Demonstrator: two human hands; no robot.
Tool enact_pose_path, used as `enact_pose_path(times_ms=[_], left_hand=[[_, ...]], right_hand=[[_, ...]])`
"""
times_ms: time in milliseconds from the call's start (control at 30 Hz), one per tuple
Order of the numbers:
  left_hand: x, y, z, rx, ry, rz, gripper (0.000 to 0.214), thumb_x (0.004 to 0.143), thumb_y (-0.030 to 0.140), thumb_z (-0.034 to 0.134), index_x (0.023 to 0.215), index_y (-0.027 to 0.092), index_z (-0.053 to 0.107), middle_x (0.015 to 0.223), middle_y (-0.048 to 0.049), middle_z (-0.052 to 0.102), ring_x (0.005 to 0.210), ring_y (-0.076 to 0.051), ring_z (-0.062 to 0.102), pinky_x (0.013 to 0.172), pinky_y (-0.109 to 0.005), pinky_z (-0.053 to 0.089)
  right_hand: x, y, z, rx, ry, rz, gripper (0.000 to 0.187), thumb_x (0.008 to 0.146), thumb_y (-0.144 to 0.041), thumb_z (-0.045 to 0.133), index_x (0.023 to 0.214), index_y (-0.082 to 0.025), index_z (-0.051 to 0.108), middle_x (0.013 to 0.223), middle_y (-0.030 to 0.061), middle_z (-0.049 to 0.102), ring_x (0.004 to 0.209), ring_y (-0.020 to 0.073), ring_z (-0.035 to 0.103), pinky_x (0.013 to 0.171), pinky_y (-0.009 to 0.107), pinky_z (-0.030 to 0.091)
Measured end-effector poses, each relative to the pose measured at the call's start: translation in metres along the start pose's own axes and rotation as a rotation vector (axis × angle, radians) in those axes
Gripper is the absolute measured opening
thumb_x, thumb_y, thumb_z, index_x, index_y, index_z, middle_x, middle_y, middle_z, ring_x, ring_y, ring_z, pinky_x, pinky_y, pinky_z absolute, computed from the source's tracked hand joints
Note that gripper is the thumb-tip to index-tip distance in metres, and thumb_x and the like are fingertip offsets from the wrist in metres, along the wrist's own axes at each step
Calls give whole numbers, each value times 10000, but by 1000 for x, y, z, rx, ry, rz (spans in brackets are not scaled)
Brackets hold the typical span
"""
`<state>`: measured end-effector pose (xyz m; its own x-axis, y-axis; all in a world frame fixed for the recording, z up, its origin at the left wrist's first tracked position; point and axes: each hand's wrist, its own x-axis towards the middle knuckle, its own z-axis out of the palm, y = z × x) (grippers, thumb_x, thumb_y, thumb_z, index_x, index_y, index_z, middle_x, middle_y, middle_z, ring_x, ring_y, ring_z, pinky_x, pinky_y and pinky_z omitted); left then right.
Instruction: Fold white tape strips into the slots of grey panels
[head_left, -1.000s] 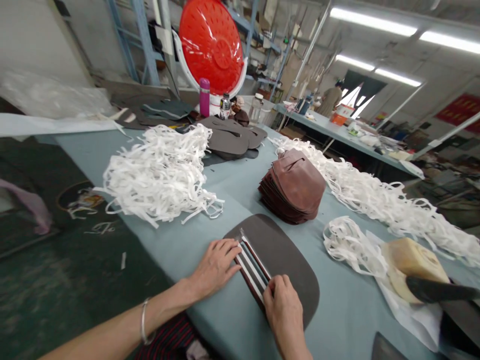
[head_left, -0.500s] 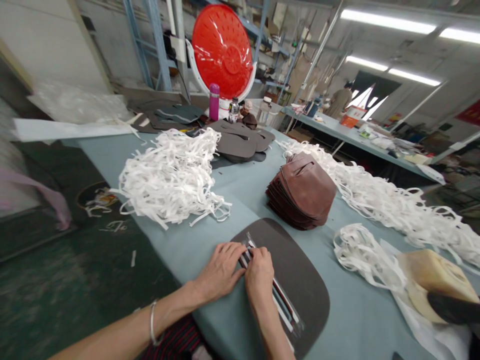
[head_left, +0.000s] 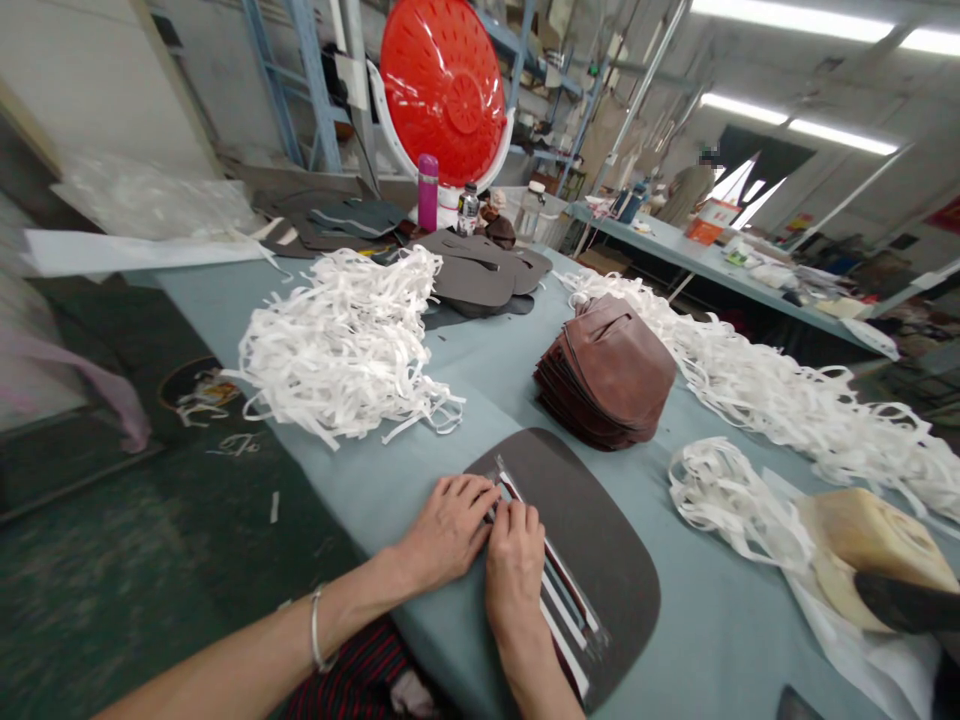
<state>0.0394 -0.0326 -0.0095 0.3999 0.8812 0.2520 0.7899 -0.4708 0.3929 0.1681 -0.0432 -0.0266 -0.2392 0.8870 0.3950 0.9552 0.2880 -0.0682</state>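
Note:
On the table, a dark grey rounded panel (head_left: 611,570) lies flat, with a long slot edged by clear tape. White strips (head_left: 564,608) and dark brown edges show along the slot. Both of my hands work at its upper left end. My left hand (head_left: 452,525) has its fingers bent down onto the white strip there. Close beside it, my right hand (head_left: 516,565) is closed, fingertips pressed on the same strip. My fingers cover most of the spot they grip. Beyond the panel rests a stack of brown leather pieces (head_left: 611,370).
A heap of white strips (head_left: 341,350) lies at the left, and a long pile (head_left: 787,400) runs along the right. A strip bundle (head_left: 724,495) lies near a yellowish block (head_left: 877,545). Grey panels (head_left: 472,270), a purple bottle (head_left: 427,195) and a red fan (head_left: 442,90) stand behind.
My right hand has shifted slightly down and toward me along the slot, baring more of its upper end. My left hand stays nearly in place, with its fingers closer together.

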Motion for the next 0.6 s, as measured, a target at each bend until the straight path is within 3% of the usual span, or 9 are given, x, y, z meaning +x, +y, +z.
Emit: enact_pose_path(times_ms=[333, 433, 600], left_hand=[[-2, 2, 3, 106, 2, 41, 414, 901, 301, 448, 1298, 187, 471, 1253, -101, 546, 1165, -248, 458, 985, -420, 342], [-2, 2, 6, 114, 12, 57, 416, 886, 290, 465, 1288, 186, 489, 1250, -113, 551, 1158, -255, 471, 979, -425, 357], [-1, 2, 11, 124, 12, 62, 401, 890, 288, 448, 1279, 206, 501, 1248, -113, 552, 1148, -261, 482, 959, -430, 373]], right_hand=[[-121, 70, -54, -46, 5, -118, 363, 875, -66, 344, 1160, -131, 558, 1019, 167, 587, 935, 294, 500, 749, 444, 442], [-135, 74, -67, 33, -21, -76, 343, 900, -97, 342, 1156, -161, 561, 1020, 140, 594, 948, 271, 506, 791, 456, 443], [-129, 77, -75, 230, -2, 138, 236, 916, -122, 367, 981, -184, 586, 980, 89, 575, 933, 203, 521, 806, 382, 460]])
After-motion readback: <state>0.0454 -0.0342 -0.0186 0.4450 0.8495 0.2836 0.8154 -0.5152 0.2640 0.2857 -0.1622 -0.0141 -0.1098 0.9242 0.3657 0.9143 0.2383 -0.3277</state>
